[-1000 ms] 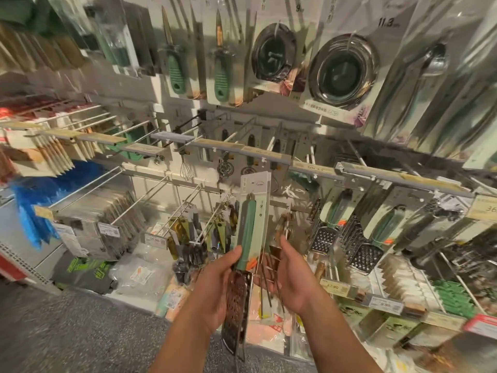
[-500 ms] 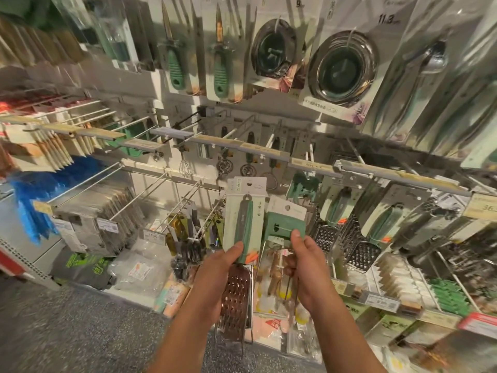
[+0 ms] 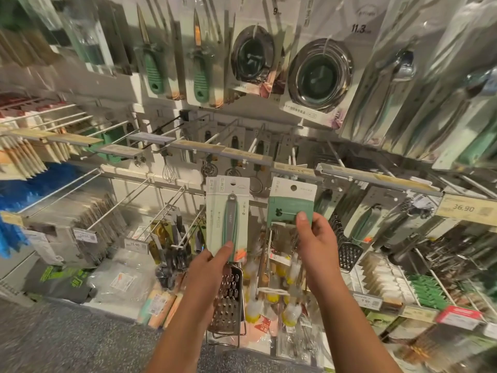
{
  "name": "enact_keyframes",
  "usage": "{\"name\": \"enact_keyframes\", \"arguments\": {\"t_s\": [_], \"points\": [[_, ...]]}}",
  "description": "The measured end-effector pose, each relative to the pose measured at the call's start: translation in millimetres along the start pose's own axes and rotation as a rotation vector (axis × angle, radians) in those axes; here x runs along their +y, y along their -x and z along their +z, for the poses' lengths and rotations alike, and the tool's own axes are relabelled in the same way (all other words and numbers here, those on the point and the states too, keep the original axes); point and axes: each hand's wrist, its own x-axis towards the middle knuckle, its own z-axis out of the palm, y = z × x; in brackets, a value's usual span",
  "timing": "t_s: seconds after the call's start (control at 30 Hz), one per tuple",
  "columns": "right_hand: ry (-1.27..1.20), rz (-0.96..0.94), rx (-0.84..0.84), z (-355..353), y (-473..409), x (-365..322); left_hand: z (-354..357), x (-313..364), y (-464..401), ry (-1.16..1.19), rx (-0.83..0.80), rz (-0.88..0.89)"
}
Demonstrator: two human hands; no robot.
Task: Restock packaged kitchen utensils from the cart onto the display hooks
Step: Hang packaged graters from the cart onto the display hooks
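— What can't you make out from the head view?

— The right side of the rack is a blur of hanging packs; one price tag reads 36.90, the other labels are too soft. Both forearms are cut off at the bottom edge. The card of the grater hides whatever hangs straight behind it, and the left hand covers the grater's middle.

— How is that hand holding it?

— Thumb pressed on the front of the card at its lower edge, fingers curled behind, out of sight. The grater stands upright before the rack's middle row, its steel blade hanging below the hand. I can't tell if its hole is on a hook.

— And the other hand?

— The right hand pinches a green pack at its lower right corner, thumb in front, fingers behind. It sits just beside the grater, not touching, its top under the rack's price rail.

— Anything held in containers?

— Only hooks: strainers in the top row, knives left of them, more graters at the right. The low shelf's packets are too blurred to name.
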Motion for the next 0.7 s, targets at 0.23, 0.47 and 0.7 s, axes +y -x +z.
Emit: {"name": "enact_keyframes", "arguments": {"t_s": [0.23, 0.47, 0.7], "points": [[0.063, 0.014, 0.049, 9.9, -21.2, 0.3, -1.0, 4.0, -11.4, 0.005, 0.002, -0.008], [0.127, 0.066, 0.111, 25.9, -53.0, -1.8, -3.3, 15.0, -5.5, -0.046, 0.046, 0.000], [0.121, 0.156, 0.041, 27.2, -53.3, 9.4, -9.8, 8.4, -8.5, -0.044, 0.081, -0.040]]}}
